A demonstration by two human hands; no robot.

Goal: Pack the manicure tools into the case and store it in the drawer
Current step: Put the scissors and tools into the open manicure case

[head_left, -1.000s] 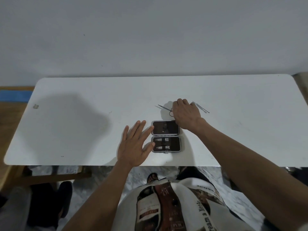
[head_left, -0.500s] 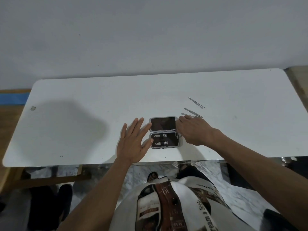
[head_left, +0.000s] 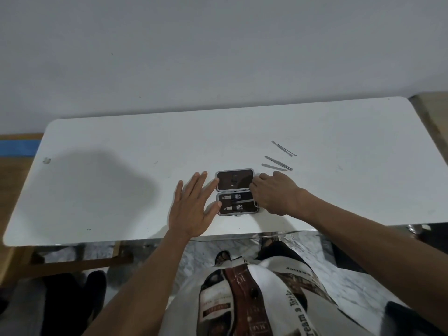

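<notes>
Left hand (head_left: 191, 209) flat beside case (head_left: 236, 192)

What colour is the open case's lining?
Dark brown, inside the case; head view shows it.

Head camera, one wide view from above.
It looks forward and down over the white table (head_left: 315, 214), close to its near edge, wall beyond.

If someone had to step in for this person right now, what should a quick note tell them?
Left hand: open, flat on the table, fingertips against the case's left edge.
Right hand: at the case's right edge; what it holds is hidden.
Case: open, two clippers strapped in the near half.
Loose tools: three thin ones lie beyond the right hand.
Left: pack those, close the case, store it. No drawer in view.
</notes>
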